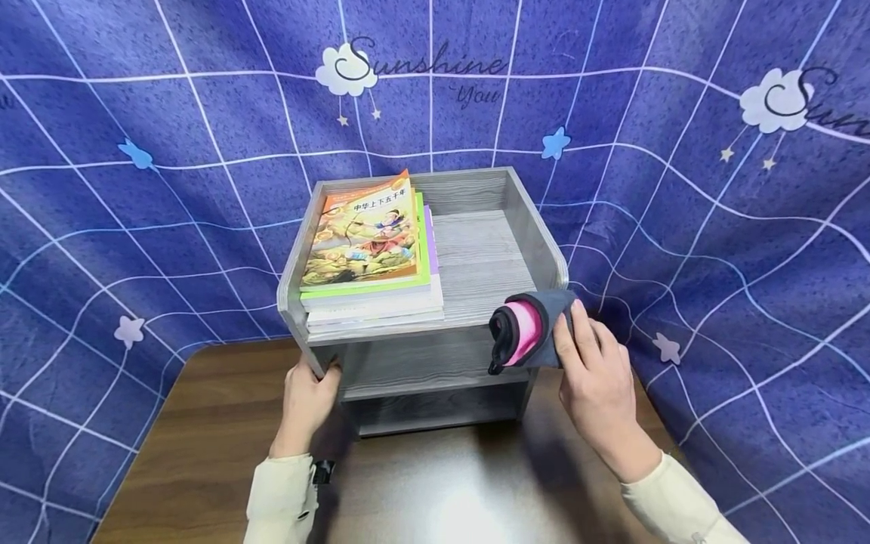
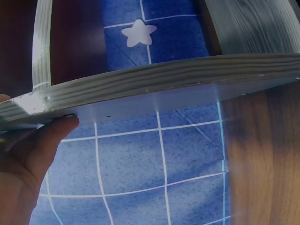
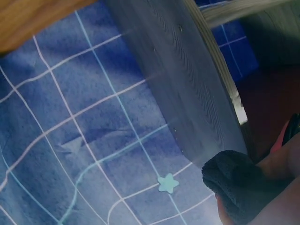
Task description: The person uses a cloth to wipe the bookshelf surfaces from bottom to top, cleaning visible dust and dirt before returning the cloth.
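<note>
A small grey wood-grain shelf stands on a brown table. My left hand grips its left side panel below the top board; in the left wrist view the thumb lies along the panel's edge and the other fingers are mostly hidden. With my right hand I hold a folded dark grey cloth with a pink layer and black trim, at the front end of the right side panel. The right wrist view shows the cloth's fuzzy dark fold wrapped close at that panel's end.
A stack of books, the top one with an orange illustrated cover, lies on the left of the top board. Lower compartments open toward me. A blue curtain with white lines hangs behind and beside the table.
</note>
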Motion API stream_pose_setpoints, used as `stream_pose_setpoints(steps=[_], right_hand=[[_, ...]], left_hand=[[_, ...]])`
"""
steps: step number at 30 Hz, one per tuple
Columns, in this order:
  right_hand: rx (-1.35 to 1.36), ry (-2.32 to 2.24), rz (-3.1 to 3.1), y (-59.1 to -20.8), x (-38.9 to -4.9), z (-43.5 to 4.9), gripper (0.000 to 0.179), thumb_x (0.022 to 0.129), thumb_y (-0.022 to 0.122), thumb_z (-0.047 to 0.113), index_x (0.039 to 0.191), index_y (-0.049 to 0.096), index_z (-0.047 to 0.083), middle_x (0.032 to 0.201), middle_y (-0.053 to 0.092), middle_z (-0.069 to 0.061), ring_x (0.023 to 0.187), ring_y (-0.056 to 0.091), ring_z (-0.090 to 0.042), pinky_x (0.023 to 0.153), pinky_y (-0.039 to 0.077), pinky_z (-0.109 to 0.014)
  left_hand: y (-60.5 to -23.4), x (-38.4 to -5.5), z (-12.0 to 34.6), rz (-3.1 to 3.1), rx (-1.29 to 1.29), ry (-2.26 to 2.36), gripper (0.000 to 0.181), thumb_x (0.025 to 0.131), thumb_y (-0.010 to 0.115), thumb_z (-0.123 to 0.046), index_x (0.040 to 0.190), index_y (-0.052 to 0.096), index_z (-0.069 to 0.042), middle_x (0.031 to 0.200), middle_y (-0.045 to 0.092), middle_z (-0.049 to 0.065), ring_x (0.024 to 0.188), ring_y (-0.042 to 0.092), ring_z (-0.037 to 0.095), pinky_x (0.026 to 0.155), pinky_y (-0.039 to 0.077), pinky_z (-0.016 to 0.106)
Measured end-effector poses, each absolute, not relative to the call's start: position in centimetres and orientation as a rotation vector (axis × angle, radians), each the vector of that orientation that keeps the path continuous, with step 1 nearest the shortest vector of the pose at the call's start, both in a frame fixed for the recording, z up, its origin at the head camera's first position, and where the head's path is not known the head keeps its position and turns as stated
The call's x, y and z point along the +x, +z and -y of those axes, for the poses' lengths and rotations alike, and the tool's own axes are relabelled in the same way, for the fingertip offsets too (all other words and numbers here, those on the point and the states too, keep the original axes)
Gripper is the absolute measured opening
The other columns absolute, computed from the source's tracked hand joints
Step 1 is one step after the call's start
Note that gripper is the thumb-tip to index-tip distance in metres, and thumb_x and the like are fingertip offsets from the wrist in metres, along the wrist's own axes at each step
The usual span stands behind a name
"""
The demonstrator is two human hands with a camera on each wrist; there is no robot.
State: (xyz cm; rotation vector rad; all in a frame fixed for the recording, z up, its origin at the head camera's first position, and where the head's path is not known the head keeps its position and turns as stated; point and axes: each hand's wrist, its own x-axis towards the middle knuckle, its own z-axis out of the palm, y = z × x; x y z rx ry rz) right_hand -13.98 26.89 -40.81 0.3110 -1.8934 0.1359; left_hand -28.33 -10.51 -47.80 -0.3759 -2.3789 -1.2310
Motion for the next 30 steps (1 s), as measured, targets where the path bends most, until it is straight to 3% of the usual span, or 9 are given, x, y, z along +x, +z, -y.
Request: stream_pose_setpoints(steps=[16,22,30], right_hand=[[0.323,0.191,2.033,-43.8,-13.3,-27.8,0.049,0.078,0.044,-0.002,0.123,0.063,-0.003,0.140,0.056,-0.022,0.093,0.055,-0.050,0.059,0.040,-0.057],[0.363,0.201,2.119,-43.2,-12.7,-28.3,0.058,0.076,0.047,-0.001,0.132,0.061,0.000,0.141,0.056,-0.020,0.095,0.056,-0.048,0.065,0.043,-0.057],[0.515,0.246,2.172,-40.5,-10.5,-27.7,0.062,0.070,0.054,0.006,0.131,0.065,0.002,0.124,0.066,-0.016,0.087,0.063,-0.038,0.075,0.046,-0.049]], left_hand=[[-47.5,-28.3,10.7,2.382,-0.380,-1.255,0.019,0.086,0.064,-0.009,0.100,0.062,0.004,0.099,0.069,0.030,0.092,0.065,0.049,0.078,0.048,0.060],[-47.6,-28.3,10.7,2.392,-0.344,-1.262,0.020,0.087,0.063,-0.010,0.101,0.061,0.004,0.102,0.068,0.032,0.096,0.064,0.053,0.081,0.047,0.061],[-47.7,-28.1,10.4,2.398,-0.352,-1.211,0.022,0.088,0.060,-0.012,0.103,0.057,0.004,0.103,0.067,0.034,0.099,0.061,0.058,0.083,0.045,0.064]])
